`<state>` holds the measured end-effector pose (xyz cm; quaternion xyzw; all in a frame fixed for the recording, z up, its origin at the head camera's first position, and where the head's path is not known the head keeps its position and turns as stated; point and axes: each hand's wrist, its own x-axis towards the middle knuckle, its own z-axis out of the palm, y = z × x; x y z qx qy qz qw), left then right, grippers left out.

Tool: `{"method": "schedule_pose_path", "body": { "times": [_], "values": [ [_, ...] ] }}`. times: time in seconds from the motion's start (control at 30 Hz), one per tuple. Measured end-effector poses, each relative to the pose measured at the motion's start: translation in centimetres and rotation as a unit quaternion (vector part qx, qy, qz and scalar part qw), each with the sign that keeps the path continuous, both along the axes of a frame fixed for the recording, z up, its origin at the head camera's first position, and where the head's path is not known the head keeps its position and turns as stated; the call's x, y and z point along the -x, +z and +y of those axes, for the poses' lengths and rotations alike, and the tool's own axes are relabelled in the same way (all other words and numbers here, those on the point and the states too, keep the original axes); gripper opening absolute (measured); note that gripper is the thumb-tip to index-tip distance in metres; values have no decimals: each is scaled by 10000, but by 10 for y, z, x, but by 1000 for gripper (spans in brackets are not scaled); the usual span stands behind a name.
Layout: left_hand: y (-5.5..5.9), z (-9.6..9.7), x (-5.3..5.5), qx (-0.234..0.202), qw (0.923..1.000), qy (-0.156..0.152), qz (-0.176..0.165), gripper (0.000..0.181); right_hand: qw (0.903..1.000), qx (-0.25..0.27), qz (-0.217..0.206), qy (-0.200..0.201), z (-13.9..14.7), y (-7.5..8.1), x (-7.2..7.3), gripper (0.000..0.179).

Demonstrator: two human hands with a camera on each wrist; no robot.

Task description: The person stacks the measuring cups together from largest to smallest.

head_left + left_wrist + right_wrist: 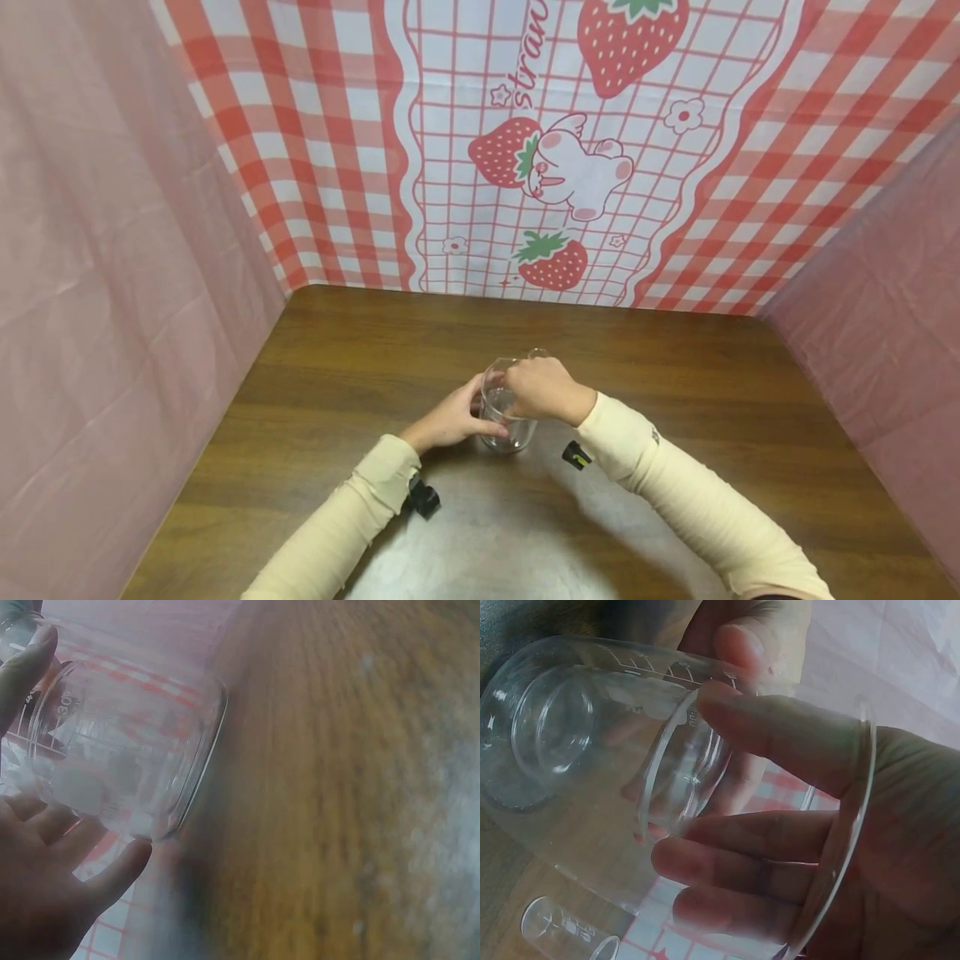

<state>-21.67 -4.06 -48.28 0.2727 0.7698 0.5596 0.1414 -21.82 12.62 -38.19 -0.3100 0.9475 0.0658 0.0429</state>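
Near the middle of the tabletop, a large glass beaker stands upright, its long axis vertical and mouth up; a smaller beaker sits inside it, also mouth up. Brown wood grain runs to a strawberry-printed cloth, pink curtains either side. My left hand curls round the large beaker; my right hand reaches inside, pinching the smaller one's rim.

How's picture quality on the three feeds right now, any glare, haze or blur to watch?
Head view: pale glare whitens the near middle of the table, a soft shadow to its right; left wrist view: hazy, wood grain smeared, the beaker washed out; right wrist view: bright glints on the glass, scale lines visible but most numbers too soft to read.
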Motion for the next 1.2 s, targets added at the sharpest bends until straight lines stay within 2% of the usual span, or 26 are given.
{"method": "schedule_pose_path", "body": {
  "times": [0.23, 0.37, 0.4, 0.5, 0.63, 0.83, 1.2],
  "values": [
    [4, -2, -3, 6, 10000, 4, -2, 90, 9998, 182, -60, -14, 2, 1, 0, 34],
    [2, -3, -5, 5, 10000, -21, -74, 91, 9956, 882, -305, 74, 10, 4, 0, 30],
    [-4, -3, -3, -9, 10000, -14, -90, 92, 9931, 1101, -391, 133, 12, 6, 0, 30],
    [-5, -4, -3, -34, 9999, -35, -93, 91, 9828, 1718, -614, 272, 18, 11, 2, 26],
    [-4, -5, -1, -57, 9999, 5, -99, 93, 9756, 2101, -412, 488, 23, 17, 7, 22],
    [-4, -5, 1, -121, 9999, -9, 70, 92, 9738, 2253, -81, 285, 32, 27, 15, 15],
    [-8, -7, 2, -149, 9999, -9, 56, 87, 9708, 2390, -55, -210, 46, 35, 23, 11]
  ]
}}
